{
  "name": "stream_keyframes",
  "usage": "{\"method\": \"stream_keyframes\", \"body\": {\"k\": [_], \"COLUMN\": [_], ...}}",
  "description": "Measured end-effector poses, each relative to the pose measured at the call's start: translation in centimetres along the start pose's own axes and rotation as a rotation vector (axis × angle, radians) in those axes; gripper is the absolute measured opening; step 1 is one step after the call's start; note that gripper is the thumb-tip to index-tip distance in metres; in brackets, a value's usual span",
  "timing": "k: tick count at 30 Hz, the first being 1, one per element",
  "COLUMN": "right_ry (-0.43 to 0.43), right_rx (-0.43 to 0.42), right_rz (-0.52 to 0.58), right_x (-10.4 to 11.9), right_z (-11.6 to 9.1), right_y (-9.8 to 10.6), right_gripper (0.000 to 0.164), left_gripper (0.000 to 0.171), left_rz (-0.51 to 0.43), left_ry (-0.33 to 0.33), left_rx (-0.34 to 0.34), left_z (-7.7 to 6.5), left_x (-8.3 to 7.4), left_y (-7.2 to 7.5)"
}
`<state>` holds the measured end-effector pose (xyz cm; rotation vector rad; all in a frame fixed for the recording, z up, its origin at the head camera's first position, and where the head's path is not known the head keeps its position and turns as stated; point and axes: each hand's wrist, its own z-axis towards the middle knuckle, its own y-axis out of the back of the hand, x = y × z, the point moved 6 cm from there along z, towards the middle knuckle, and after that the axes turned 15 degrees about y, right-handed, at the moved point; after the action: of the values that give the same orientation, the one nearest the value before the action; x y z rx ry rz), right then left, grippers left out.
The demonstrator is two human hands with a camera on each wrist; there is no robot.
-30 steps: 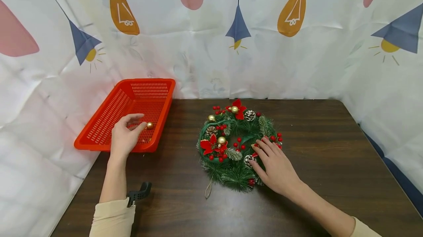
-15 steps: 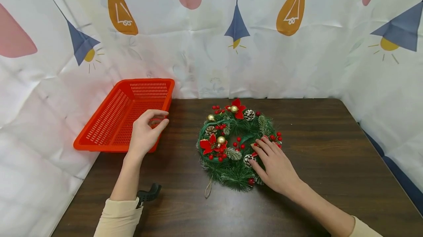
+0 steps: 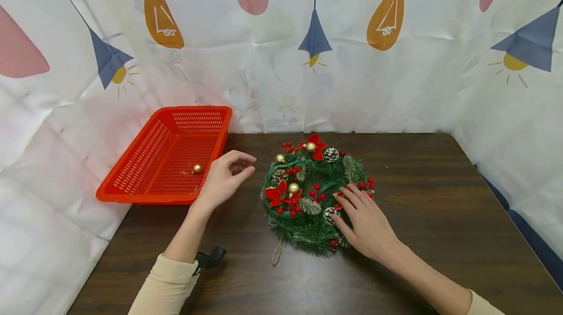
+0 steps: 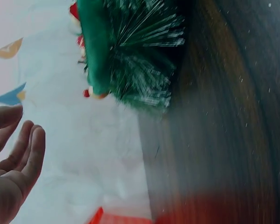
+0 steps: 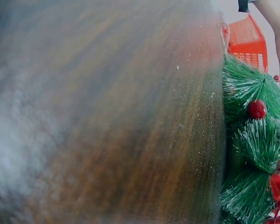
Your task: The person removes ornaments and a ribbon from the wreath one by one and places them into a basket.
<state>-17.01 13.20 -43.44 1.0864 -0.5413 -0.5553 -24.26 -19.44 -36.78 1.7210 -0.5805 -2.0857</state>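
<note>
Between the red basket and the wreath, my left hand [image 3: 223, 178] hovers over the table. Its fingers and thumb are loosely bent with a gap, and I see nothing in it; the left wrist view shows the same hand [image 4: 18, 170] bare. The fingers of my right hand [image 3: 367, 224] lie on the right side of the green Christmas wreath [image 3: 314, 236], over a red flower and next to a pinecone [image 3: 331, 215]. Red berries, poinsettias [image 3: 276, 193] and gold baubles [image 3: 293, 187] decorate the wreath. The right hand hides part of it.
The red plastic basket [image 3: 176, 151] stands at the left back, holding a gold bauble [image 3: 197, 168] and thin gold strings. A twine loop [image 3: 276, 253] sticks out from the wreath's lower left. A printed curtain [image 3: 272, 80] hangs behind the dark wooden table [image 3: 418, 178].
My left hand has moved right, out from over the basket and towards the wreath. The gold bauble seen near it earlier lies in the basket. My right hand has stayed on the wreath.
</note>
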Motion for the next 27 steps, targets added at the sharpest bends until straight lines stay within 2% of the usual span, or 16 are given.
{"method": "stream_keyframes", "body": {"k": [7,14,27], "right_ry": [-0.001,0.001,0.008], "right_rx": [-0.002,0.0,-0.009], "right_rz": [-0.007,-0.005,-0.008], "right_x": [0.0,0.0,0.1], "right_z": [0.0,0.0,0.1], "right_y": [0.1,0.0,-0.1], "right_gripper": [0.058,0.058,0.059], "left_gripper": [0.017,0.017,0.015], "left_rz": [-0.029,-0.027,0.045], "left_ry": [-0.014,-0.008,-0.12], "left_rx": [0.125,0.177,0.29], "left_z": [0.6,0.7,0.3], "left_x": [-0.3,-0.3,-1.3], "left_y": [-2.7,-4.3,-7.5]}}
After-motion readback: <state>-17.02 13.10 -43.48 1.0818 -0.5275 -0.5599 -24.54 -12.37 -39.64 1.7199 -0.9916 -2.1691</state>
